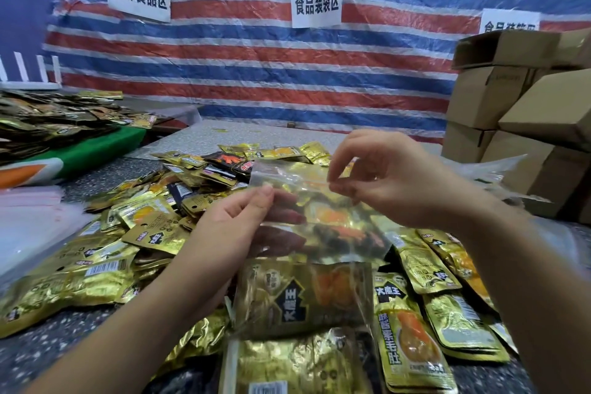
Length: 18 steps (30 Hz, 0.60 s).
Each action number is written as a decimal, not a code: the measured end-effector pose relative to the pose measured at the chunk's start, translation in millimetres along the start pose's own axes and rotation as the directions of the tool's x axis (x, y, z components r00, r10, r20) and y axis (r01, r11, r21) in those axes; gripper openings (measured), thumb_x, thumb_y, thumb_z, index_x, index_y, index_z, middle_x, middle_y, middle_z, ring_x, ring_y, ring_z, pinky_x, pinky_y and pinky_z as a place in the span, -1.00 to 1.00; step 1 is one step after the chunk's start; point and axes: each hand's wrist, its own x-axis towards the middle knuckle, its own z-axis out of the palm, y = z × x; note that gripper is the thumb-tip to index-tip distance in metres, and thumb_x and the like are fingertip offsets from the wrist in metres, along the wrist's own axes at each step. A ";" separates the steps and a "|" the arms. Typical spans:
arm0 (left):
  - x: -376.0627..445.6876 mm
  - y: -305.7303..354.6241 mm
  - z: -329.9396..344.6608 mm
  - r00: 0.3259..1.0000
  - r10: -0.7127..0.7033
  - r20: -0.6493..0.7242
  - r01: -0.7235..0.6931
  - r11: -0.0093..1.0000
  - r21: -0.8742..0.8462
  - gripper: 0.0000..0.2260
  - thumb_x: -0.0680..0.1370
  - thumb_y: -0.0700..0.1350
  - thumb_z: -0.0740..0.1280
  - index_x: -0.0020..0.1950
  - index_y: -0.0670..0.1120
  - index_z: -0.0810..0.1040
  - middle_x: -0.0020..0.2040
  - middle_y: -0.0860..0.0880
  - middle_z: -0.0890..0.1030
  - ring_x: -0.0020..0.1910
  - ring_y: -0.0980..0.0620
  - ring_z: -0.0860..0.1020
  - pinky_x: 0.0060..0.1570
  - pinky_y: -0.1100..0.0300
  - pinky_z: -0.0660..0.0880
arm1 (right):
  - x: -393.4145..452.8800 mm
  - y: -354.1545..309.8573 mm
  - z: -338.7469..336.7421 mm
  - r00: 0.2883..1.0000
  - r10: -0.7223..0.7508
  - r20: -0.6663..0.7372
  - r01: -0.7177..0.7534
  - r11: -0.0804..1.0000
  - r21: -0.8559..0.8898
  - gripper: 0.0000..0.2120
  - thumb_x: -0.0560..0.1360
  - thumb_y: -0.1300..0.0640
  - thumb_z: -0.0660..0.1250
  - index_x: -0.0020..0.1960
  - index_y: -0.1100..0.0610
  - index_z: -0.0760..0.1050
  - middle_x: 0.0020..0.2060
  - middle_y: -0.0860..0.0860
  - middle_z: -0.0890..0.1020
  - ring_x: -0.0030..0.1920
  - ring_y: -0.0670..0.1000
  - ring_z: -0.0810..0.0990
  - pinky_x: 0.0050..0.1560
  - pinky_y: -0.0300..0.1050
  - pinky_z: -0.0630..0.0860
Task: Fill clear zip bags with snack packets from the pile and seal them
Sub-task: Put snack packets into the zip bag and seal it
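Observation:
I hold a clear zip bag [307,198] up over the table, with gold and black snack packets inside it. My left hand [236,227] grips the bag's left side, thumb in front and fingers showing through the plastic behind. My right hand [383,173] pinches the bag's top edge near its right end. The pile of gold snack packets [153,221] spreads over the speckled table [48,349] under and around both hands. A filled clear bag [300,297] lies just below the held one.
Empty clear bags [35,227] are stacked at the left edge. Cardboard boxes [524,112] stand stacked at the right. A second heap of packets [54,118] lies on a green surface at far left. A striped tarp [256,67] with paper signs closes the back.

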 end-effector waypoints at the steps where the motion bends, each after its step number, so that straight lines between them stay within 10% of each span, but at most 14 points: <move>1: 0.4 0.8 -0.2 0.999 0.014 -0.036 -0.014 1.000 -0.012 -0.71 0.48 0.09 0.24 -0.15 -0.02 0.71 -0.10 -0.16 0.71 -0.21 -0.16 0.70 -0.28 0.15 0.63 | 0.4 1.0 2.1 1.000 0.009 0.001 -0.009 1.000 -0.018 -0.91 0.47 0.26 0.48 -0.14 0.11 0.61 -0.15 -0.06 0.58 -0.29 0.00 0.60 -0.21 0.00 0.58; 8: -1.1 1.6 -2.1 0.990 0.052 -0.128 -0.047 0.998 0.047 -0.72 0.64 -0.08 0.20 -0.12 -0.05 0.68 -0.16 -0.12 0.71 -0.25 -0.12 0.70 -0.46 0.14 0.57 | 3.0 0.6 17.9 0.986 0.114 0.125 -0.090 0.979 -0.181 -0.75 0.55 -0.13 0.29 -0.02 0.03 0.61 -0.13 -0.09 0.63 -0.11 -0.11 0.59 -0.02 0.02 0.57; 13: -0.7 0.8 -2.3 0.995 0.042 -0.092 -0.039 0.999 0.030 -0.73 0.61 -0.06 0.21 -0.12 -0.06 0.69 -0.12 -0.15 0.71 -0.20 -0.18 0.70 -0.33 0.08 0.63 | 5.5 -1.8 24.7 0.960 0.178 0.215 -0.137 0.971 -0.195 -0.71 0.61 -0.07 0.27 -0.21 0.02 0.59 -0.40 -0.07 0.53 -0.45 -0.18 0.40 -0.43 -0.30 0.32; 18: 1.9 -3.5 -6.7 0.983 0.041 -0.180 -0.021 0.994 0.111 -0.78 0.60 -0.09 0.30 -0.13 -0.16 0.66 -0.18 -0.18 0.71 -0.28 -0.17 0.70 -0.42 0.20 0.58 | 6.5 1.6 25.9 0.972 0.181 0.148 -0.152 0.971 -0.184 -0.81 0.59 0.03 0.34 -0.18 0.02 0.58 -0.33 -0.07 0.60 -0.39 -0.22 0.46 -0.36 -0.33 0.36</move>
